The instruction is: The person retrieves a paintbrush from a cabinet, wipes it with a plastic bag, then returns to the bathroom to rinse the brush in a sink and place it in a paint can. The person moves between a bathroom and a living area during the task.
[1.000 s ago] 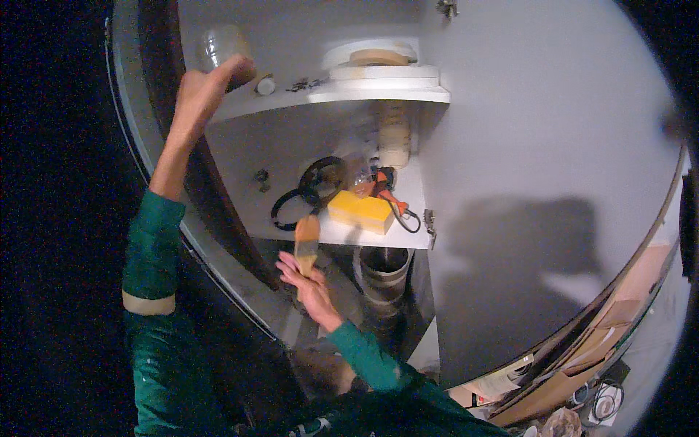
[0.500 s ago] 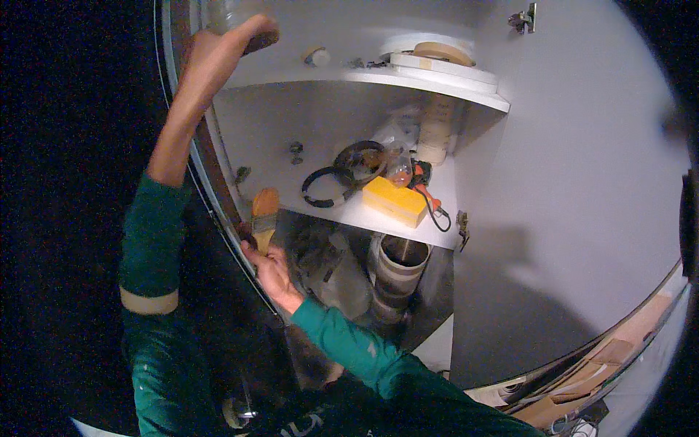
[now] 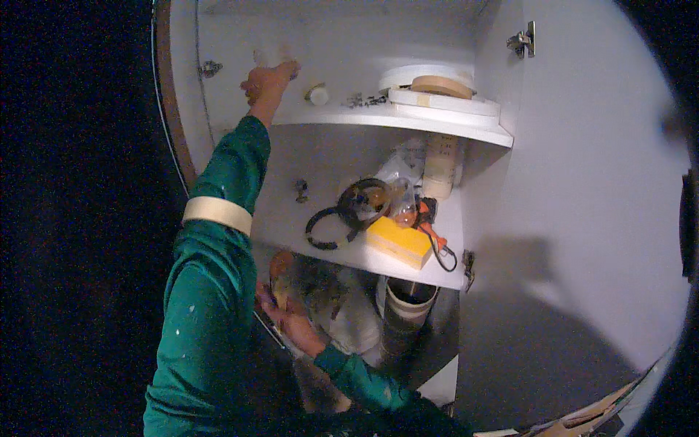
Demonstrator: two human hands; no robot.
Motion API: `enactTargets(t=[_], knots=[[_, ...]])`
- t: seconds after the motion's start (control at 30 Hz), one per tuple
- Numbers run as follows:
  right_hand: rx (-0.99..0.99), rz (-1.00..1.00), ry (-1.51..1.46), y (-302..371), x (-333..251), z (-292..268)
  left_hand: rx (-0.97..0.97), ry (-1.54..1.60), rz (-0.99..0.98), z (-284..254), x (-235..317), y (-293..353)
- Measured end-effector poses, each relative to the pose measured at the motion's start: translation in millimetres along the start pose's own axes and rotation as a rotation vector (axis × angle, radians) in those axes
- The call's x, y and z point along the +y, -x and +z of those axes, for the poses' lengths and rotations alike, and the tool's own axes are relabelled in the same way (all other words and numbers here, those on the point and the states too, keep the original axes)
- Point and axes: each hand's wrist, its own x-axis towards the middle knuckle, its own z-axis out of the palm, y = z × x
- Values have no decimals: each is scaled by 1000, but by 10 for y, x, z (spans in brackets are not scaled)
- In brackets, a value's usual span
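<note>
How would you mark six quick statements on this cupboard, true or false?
The right hand holds a brown-bristled paintbrush. True.
The left hand sits below the white lower shelf. False: the left hand is up at the upper shelf.
The yellow rectangular block lies on the upper shelf. False: the block is on the lower shelf.
A beige band encircles the green left sleeve. True.
The flat tan ring lies beside the yellow block. False: the ring tops the white stack.
The hollow grey cylinder stands below the lower shelf. True.

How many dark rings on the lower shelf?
2: the front ring, and the rear ring behind it, rightward. Others may be hidden behind the yellow block.
</note>
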Motion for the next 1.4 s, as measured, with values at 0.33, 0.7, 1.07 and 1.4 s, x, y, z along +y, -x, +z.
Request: enactTargets(t=[0.33,0.7,1.07,1.4], knots=[[-211,216,94,-119,776,-809,-82,-215,130,724,-721,-814],[-106,234,150,118,425,-1369,-298,-968,802,1129,-1097,-1536],[417,83,162,1066,-256,-1761,-549,-295,1352,1206,-1482,-1867],[563,-26,152,1278,-358,-1706,-550,-835,493,1303,-1224,-1794]])
